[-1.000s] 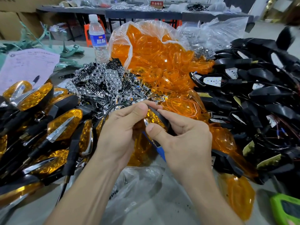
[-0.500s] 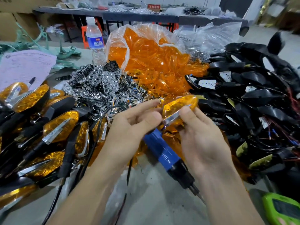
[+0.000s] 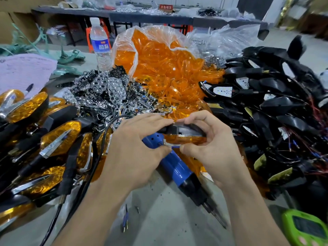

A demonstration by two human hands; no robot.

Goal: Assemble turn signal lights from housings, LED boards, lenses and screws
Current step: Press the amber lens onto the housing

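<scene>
Both hands hold one turn signal light (image 3: 184, 134) at the centre, its black housing on top and amber lens underneath. My left hand (image 3: 134, 153) pinches its left end, thumb below and fingers above. My right hand (image 3: 211, 150) grips the right end, fingers curled over the housing and thumb under the lens. A blue electric screwdriver (image 3: 179, 169) lies on the table beneath the hands, tip pointing lower right. Loose screws (image 3: 137, 209) lie on the grey table (image 3: 159, 219).
Finished amber lights (image 3: 44, 139) are piled at the left, chrome reflectors (image 3: 106, 91) behind, a bag of amber lenses (image 3: 159, 64) at the back centre, black wired housings (image 3: 275, 107) at the right. A water bottle (image 3: 100, 43), a pink paper (image 3: 23, 71) and a green device (image 3: 305, 228) are nearby.
The light has been turned over, so the black housing now faces up and the lens down. Both hands have shifted their hold to its ends. The screwdriver stays on the table.
</scene>
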